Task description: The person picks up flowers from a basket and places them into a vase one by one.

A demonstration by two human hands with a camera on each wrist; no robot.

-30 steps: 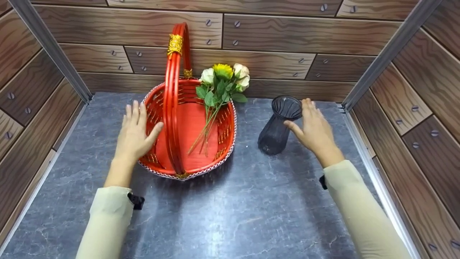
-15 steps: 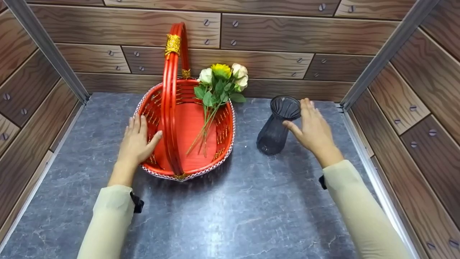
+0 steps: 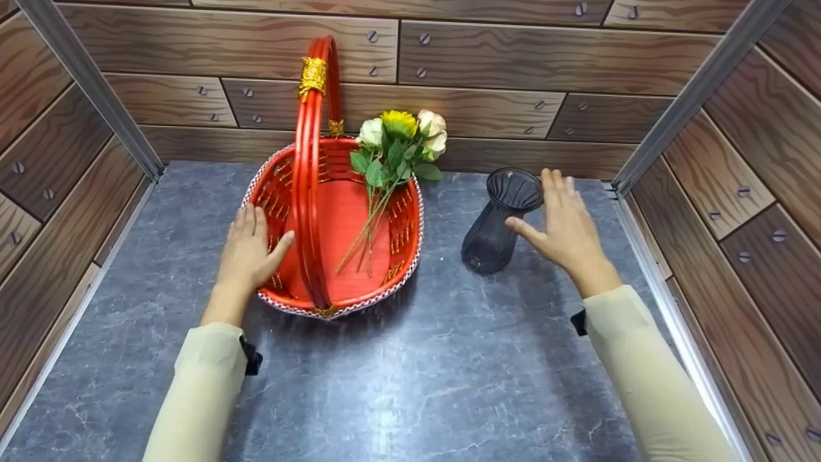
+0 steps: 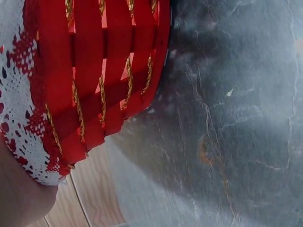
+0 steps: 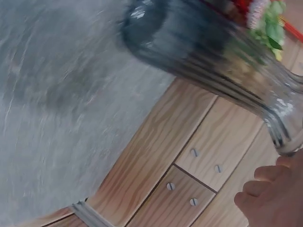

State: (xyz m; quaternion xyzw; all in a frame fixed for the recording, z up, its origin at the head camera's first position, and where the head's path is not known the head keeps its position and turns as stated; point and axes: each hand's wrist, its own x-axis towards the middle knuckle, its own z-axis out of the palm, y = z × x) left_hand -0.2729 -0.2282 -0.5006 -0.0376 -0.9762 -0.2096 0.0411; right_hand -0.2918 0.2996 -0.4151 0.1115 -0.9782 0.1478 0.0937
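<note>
A red woven basket [image 3: 340, 221] with a tall arched handle and lace-trimmed rim stands left of centre in the head view. My left hand [image 3: 245, 256] rests at its left rim, fingers straight, thumb spread over the inside. In the left wrist view, part of that hand [image 4: 26, 196] meets the basket's lace trim [image 4: 23, 127]. Flowers [image 3: 394, 151], yellow and cream with green stems, lean inside the basket over its back right rim. A dark ribbed glass vase [image 3: 489, 244] stands upright to the right. Beside its mouth is my right hand [image 3: 567, 231], fingers straight; contact is unclear.
Wood-patterned panels [image 3: 487, 58] enclose the grey marbled table [image 3: 410, 385] at the back and both sides. Metal corner posts [image 3: 699, 96] rise where the panels meet. A small black strap [image 3: 252, 357] shows at the left cuff.
My left hand has come down and slightly right onto the basket's left rim. The right hand stays beside the vase. Basket, flowers and vase keep their places.
</note>
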